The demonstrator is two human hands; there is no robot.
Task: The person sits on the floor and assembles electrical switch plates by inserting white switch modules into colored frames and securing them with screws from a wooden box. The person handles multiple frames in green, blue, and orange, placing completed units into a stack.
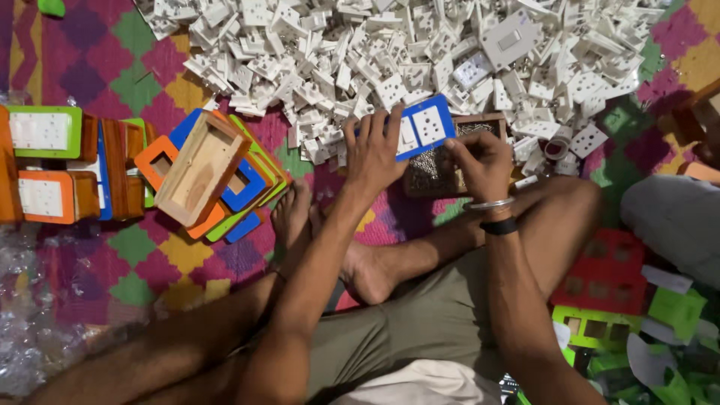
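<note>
Across the top of the patterned floor mat (112,247) a great heap of white socket parts (360,52) is spreading, lying loose and within arm's reach of the seated person, probably so that pieces can be picked without getting up. Off to the person's left, a stack of coloured frames (244,187) is leaning under an open wooden box (199,169), and finished orange and green boxes (45,161) are sitting side by side at the mat's edge, kept apart from the loose heap. Near the right knee, red and green plates (600,292) are lying among scraps of green paper.

Just in front of the crossed legs, a small wooden tray (435,169) of tiny dark bits, perhaps screws, is sitting right under the work, close enough for the fingers to dip into. Above it, the blue plate (424,127) with two white sockets is being held tilted toward the face, likely so that its face can be seen. The left hand (373,150) is gripping the plate's left edge, fingers spread over it to steady it. The right hand (480,161) is pinching together at the plate's lower right corner; whether it is holding a small part there I cannot tell.
</note>
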